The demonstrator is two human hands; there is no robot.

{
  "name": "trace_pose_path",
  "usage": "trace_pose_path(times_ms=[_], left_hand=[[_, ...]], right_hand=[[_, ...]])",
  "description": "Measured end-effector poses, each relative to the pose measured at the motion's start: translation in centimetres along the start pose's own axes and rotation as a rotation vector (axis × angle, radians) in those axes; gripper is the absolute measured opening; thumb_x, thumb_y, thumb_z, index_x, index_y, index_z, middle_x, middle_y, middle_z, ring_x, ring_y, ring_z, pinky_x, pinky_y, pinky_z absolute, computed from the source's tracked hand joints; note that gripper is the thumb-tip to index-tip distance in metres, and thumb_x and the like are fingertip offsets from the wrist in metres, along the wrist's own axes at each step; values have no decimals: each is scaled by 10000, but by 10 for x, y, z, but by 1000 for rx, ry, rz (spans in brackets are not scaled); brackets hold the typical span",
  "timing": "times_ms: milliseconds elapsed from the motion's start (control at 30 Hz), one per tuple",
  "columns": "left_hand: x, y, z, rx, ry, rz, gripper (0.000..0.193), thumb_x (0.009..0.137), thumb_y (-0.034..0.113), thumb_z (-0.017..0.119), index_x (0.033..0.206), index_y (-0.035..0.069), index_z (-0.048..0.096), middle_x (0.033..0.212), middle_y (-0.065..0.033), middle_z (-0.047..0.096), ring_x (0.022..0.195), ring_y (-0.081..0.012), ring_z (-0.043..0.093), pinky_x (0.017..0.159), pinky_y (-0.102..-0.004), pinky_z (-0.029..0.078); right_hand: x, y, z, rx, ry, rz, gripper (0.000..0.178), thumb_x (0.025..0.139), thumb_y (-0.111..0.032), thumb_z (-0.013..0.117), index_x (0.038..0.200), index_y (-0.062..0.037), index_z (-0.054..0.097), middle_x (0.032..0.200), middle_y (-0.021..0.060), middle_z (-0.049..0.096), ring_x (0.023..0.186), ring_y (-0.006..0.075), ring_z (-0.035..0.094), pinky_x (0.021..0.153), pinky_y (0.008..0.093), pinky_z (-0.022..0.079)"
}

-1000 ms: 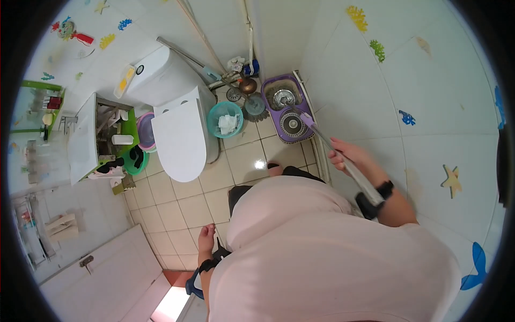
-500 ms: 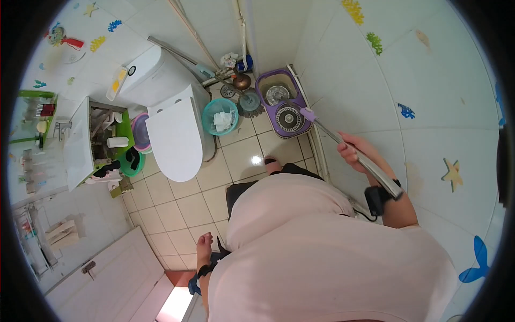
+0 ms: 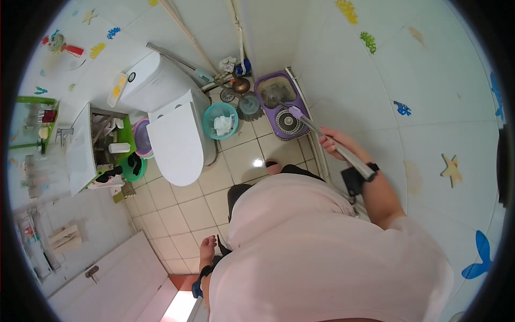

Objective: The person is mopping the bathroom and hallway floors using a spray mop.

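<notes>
My right hand (image 3: 338, 144) is wrapped round the metal handle of a mop (image 3: 351, 160), which slants down and away to the left. The mop's far end is in the water compartment of a purple mop bucket (image 3: 280, 130), where its head shows only as a murky grey shape. Nearer to me in the same bucket is a round spinner basket (image 3: 289, 121). At my left side, my left hand (image 3: 207, 244) hangs with its fingers curled and nothing visible in them.
Left of the bucket stand a teal waste bin (image 3: 206, 124) with white paper in it and a white toilet (image 3: 175, 142). A second mop (image 3: 204, 74) leans behind them. The tiled wall (image 3: 359, 102) is close on the right. An open cabinet (image 3: 127, 140) stands at left.
My right hand has moved away from me and left, carrying the mop handle with it. The mop head has shifted farther into the bucket's water. My left hand stays nearly still.
</notes>
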State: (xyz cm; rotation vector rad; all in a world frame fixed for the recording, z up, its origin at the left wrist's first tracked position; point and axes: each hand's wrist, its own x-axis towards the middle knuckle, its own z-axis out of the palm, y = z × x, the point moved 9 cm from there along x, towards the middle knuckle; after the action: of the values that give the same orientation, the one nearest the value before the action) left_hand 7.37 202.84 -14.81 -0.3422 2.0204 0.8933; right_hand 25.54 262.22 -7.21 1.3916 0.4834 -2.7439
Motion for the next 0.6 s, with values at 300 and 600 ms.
trace_pose_path(times_ms=[300, 600], left_hand=[[-7, 49, 14, 88, 42, 226, 324, 863, 304, 528, 985, 9, 580, 883, -70, 600, 784, -146, 547, 737, -269, 446], [2, 9, -11, 110, 37, 70, 311, 861, 286, 530, 975, 1, 576, 877, -70, 604, 767, -144, 548, 716, -260, 447]], right_hand=[[-68, -3, 10, 2, 131, -5, 360, 907, -197, 428, 1245, -143, 318, 681, 27, 452, 442, 50, 381, 334, 169, 338], [20, -1, 6, -193, 104, 23, 227, 878, -141, 440, 1083, -94, 355, 689, 41, 466, 467, 72, 415, 363, 197, 363]])
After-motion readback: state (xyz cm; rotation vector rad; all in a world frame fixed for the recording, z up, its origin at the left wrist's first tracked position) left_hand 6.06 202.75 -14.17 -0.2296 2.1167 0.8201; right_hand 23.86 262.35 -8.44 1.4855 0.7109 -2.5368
